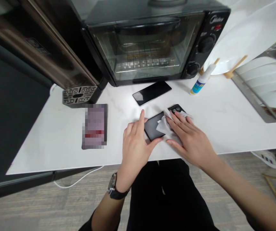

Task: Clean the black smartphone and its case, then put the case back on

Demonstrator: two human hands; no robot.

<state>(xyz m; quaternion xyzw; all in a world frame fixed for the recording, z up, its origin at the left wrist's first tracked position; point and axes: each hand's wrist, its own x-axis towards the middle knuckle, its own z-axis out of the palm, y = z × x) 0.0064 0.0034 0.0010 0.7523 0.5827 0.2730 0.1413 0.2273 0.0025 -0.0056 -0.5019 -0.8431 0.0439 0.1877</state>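
A dark phone (154, 126) lies back up on the white counter, its camera lenses at the far right end. My left hand (136, 138) steadies its left end, thumb along the near edge and fingers at the far edge. Under the fingers of my right hand (188, 138) a crumpled white wipe (164, 125) is pressed onto the phone's back and covers part of it. A second phone (151, 92), black screen up, rests just beyond. To the left lies a third device (94, 126) with a blurred screen.
A black toaster oven (147, 48) stands at the back. Left of it is a machine with a slotted drip tray (78, 93). A white spray bottle (202, 79) stands at the right, near a rack of white plates (265, 80). The counter's front edge (236, 152) runs close to my wrists.
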